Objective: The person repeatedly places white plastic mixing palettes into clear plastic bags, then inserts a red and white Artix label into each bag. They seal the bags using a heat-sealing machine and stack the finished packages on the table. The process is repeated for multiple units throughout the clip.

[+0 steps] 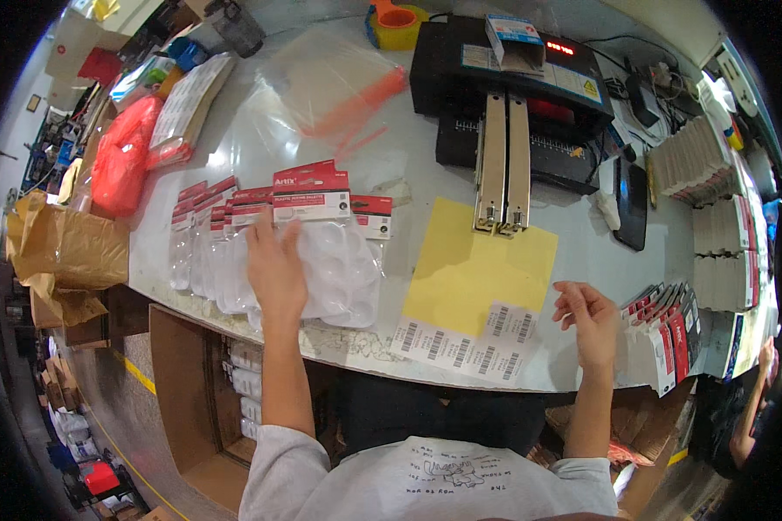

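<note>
My left hand [276,267] reaches over a row of packaged white plastic mixing palettes [330,269] at the left of the worktable. Its fingers are spread against the left edge of the topmost palette pack, just below the red and white header card [311,193]. Beside the table's front edge my right hand [587,323] hovers with fingers loosely bent and apart, nothing visible in them. To its left lies a yellow backing sheet [473,269] with white barcode labels [460,352] along its lower part. The sheet's far end sits under the metal arms of a black machine.
The black machine [513,78] with a red display stands at the back; a small box [514,43] rests on it. A phone [630,204] and stacked card packs [665,334] are at right. Clear plastic bags [313,87], a red bag [126,156] and brown paper [65,247] lie left.
</note>
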The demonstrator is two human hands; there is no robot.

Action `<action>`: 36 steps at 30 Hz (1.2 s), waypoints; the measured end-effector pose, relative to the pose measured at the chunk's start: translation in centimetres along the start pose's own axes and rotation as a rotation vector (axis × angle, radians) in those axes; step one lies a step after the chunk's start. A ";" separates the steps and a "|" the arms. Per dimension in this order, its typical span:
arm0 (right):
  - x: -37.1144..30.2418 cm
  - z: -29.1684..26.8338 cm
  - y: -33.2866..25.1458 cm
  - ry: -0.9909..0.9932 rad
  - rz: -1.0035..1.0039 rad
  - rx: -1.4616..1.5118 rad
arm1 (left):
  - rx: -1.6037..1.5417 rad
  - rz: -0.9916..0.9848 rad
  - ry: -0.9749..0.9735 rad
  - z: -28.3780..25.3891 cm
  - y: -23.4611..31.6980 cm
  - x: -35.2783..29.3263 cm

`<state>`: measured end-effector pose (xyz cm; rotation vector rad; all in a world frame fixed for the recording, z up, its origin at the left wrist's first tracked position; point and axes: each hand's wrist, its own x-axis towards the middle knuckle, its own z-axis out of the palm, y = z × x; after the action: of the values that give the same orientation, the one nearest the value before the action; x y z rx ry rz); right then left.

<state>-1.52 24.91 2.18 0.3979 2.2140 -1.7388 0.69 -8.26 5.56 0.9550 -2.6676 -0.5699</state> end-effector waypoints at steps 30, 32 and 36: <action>-48.9 0.8 35.0 1.161 1.061 -0.360 | -0.169 1.365 -0.128 2.0 1.4 -5.8; -48.3 -0.8 36.4 1.291 0.923 -0.445 | -0.496 1.505 -0.253 1.6 5.7 -12.5; -44.2 -7.6 39.1 1.262 0.789 -0.681 | -0.410 1.818 -0.282 1.4 12.1 -25.0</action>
<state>53.93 39.80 -13.41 2.1844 2.4624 -0.1629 12.38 16.93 7.12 -1.6096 -2.1982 -0.6185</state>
